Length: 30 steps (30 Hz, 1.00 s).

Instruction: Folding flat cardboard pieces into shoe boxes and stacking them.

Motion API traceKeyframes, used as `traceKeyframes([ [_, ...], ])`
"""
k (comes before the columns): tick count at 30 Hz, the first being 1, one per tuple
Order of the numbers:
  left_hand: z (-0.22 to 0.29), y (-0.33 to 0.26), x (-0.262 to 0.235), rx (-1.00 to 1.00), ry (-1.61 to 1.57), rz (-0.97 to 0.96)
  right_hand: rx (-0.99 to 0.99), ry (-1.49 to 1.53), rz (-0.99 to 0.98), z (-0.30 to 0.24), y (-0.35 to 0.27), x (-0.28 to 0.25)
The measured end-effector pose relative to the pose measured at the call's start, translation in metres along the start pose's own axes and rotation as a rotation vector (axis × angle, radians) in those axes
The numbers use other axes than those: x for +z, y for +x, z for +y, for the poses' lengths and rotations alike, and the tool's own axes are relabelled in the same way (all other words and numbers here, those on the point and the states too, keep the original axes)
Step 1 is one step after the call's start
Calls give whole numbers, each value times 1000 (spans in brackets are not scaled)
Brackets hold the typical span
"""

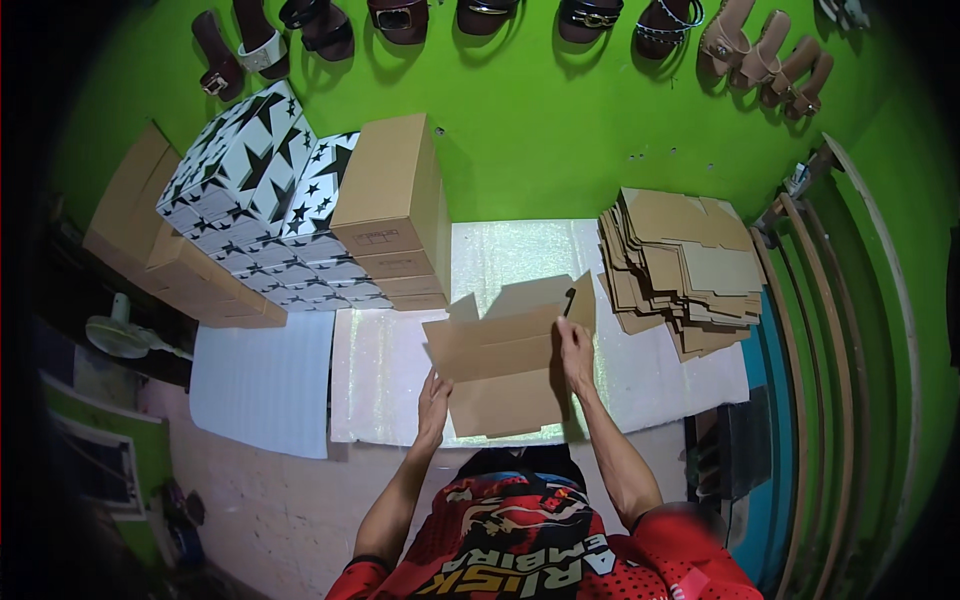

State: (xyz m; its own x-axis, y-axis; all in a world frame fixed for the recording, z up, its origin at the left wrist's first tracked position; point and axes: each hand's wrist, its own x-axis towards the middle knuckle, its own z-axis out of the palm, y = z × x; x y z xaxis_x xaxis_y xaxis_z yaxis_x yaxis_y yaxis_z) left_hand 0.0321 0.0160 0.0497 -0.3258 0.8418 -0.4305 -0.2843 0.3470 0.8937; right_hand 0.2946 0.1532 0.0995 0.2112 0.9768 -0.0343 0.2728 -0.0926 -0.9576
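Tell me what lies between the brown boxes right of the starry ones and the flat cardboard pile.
Shiny white table covering lies between them in the head view; the held cardboard, between the left hand and right hand, hides part of it.

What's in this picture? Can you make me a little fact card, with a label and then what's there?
Left hand: holds the left edge of the cardboard piece
Right hand: holds the cardboard piece near its right edge
Cardboard piece: brown, creased, with flaps, partly folded
Left of it: stacked white boxes with black stars, beside brown boxes
Right of it: a messy pile of flat cardboard
Wall: bright green
On the wall: sandals
Far left: a fan
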Motion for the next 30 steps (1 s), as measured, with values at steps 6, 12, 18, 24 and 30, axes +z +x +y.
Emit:
traceKeyframes([
  [6, -8, 15, -30, -16, 114, 32, 170, 198, 3, 4, -21, -32],
  [12, 28, 27, -8, -40, 72, -98, 360, 257, -156, 57, -28, -46],
  [18, 42, 13, -5, -61, 110, -122, 436, 138, -233, 38, -28, -60],
  [24, 43, 3, -23, -104, 258, -170, 500, 52, -342, 20, -26, -74],
  [30, 42, -3, -26, -48, 571, -434, 596, 147, -450, 29, -38, -82],
])
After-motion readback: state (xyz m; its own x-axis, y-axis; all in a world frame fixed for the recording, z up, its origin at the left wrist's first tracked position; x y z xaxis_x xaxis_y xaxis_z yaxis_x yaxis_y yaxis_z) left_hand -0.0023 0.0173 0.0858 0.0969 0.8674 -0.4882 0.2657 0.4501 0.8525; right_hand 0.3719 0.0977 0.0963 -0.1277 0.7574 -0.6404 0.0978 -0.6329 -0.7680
